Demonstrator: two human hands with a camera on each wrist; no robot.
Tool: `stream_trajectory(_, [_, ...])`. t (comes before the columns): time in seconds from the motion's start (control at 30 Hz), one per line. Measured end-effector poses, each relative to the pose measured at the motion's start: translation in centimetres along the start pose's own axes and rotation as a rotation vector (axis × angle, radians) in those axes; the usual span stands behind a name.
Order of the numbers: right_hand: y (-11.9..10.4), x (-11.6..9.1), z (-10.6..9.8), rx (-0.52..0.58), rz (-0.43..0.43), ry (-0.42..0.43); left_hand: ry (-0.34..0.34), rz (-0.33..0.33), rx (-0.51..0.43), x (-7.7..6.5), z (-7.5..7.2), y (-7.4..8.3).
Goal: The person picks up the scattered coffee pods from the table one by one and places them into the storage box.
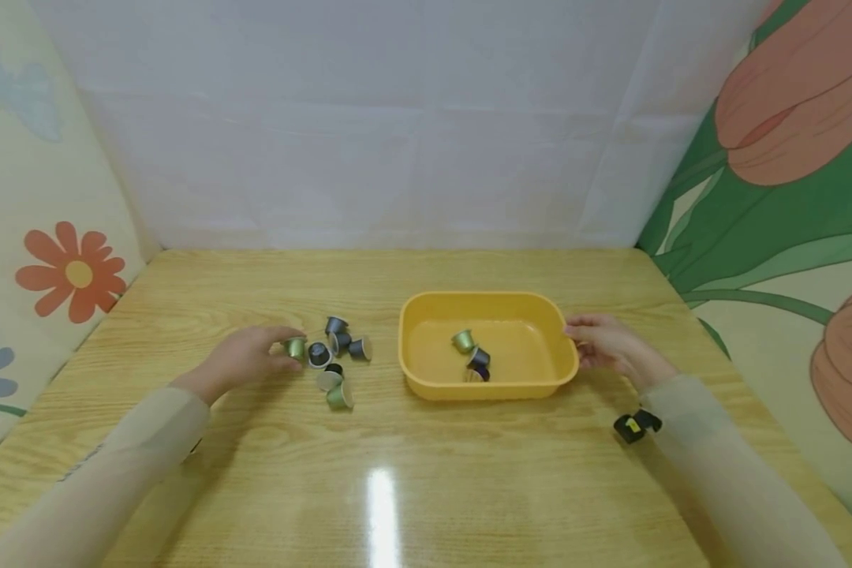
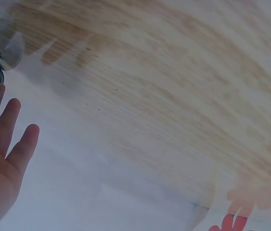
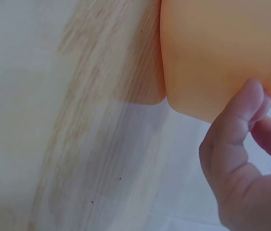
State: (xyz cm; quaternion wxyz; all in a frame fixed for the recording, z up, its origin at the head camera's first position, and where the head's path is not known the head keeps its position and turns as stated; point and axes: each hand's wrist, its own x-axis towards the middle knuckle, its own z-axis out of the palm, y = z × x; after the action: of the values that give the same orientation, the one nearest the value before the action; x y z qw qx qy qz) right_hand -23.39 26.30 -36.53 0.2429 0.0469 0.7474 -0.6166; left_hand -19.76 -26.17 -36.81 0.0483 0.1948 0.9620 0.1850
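Okay, nearest the camera, two pale long sleeves [image 1: 731,465] are reaching in over a yellowish wood-grain table [image 1: 468,489] that's catching a bright strip of glare. A small black gadget with a yellow patch [image 1: 632,427] is sitting by the right wrist.

A bit further out, a small green pod with a pale round lid [image 1: 338,397] is lying on its side, and just past it a dark pod with a cream lid [image 1: 330,381] is showing that lid to the camera.

The left hand [image 1: 248,359] is pinching a shiny green cup-shaped pod [image 1: 295,348] between thumb and finger, right at the left edge of the bunch; in the left wrist view the other fingers are spreading out pretty straight. Next to it, a black pod with a pale rim [image 1: 319,355] is sitting close by, and three dark grey pods [image 1: 360,349] are clustering behind.

Over on the right, the right hand [image 1: 607,347] is curling its fingers against the end of a yellow rounded rectangular tray [image 1: 497,390], gripping it near the rim. Inside, a purple-black pod [image 1: 483,372], a dark grey-blue pod [image 1: 479,356] and another green pod [image 1: 463,341] are lying in a short line.

Behind everything, a creased white sheet [image 1: 397,158] is hanging.
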Motion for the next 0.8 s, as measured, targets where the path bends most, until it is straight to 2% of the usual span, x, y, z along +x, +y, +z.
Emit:
stream_trajectory(0.2, [0.0,0.0,0.1,0.007,-0.011,-0.011,-0.029,-0.024,-0.060,0.0,-0.7,0.7])
stream_trajectory(0.37, [-0.2,-0.1,0.2,0.007,-0.007,-0.010,-0.019,-0.007,-0.071,0.2,-1.1,1.4])
stream_trajectory(0.57, [-0.1,0.0,0.0,-0.007,0.002,-0.001,-0.039,-0.015,-0.108,0.8,-1.4,3.0])
stream_trajectory(0.8, [-0.1,0.0,0.0,-0.011,0.016,0.008,-0.056,0.005,-0.181,1.7,-1.7,4.5])
